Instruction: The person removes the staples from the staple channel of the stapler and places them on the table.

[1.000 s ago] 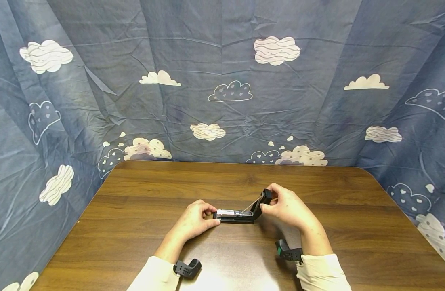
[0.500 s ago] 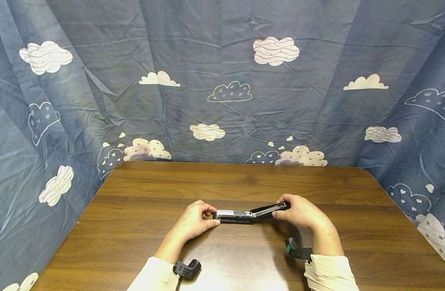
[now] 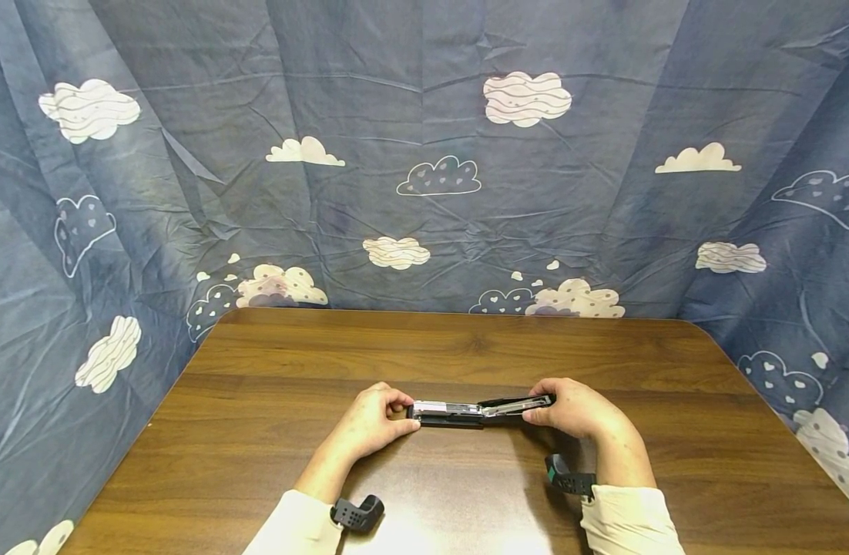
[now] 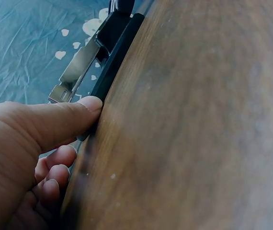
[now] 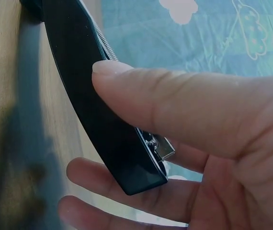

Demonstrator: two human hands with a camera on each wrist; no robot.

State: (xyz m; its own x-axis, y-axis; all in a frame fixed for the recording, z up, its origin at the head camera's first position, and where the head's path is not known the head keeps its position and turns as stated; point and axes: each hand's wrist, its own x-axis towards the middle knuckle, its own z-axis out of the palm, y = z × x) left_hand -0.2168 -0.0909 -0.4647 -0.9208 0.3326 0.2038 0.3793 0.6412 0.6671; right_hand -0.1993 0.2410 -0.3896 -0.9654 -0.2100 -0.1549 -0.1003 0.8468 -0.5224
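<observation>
A black stapler (image 3: 466, 412) lies on the brown wooden table (image 3: 466, 347), opened out almost flat. Its metal staple channel (image 3: 438, 405) faces up. My left hand (image 3: 374, 420) grips the stapler's left end, and in the left wrist view the thumb (image 4: 55, 124) presses against the black base (image 4: 115, 60). My right hand (image 3: 568, 408) holds the tip of the swung-out top arm (image 3: 518, 402). In the right wrist view the thumb (image 5: 175, 110) lies over the black arm (image 5: 86, 91), with fingers curled beneath it.
A blue curtain with cloud prints (image 3: 424, 154) hangs behind the table and around its sides. Black wrist cameras (image 3: 358, 512) (image 3: 566, 482) sit on both cream sleeves. The table's front edge runs close to my body.
My right hand swung the stapler's top arm from raised to down and right, nearly flat. The left hand stayed put on the base.
</observation>
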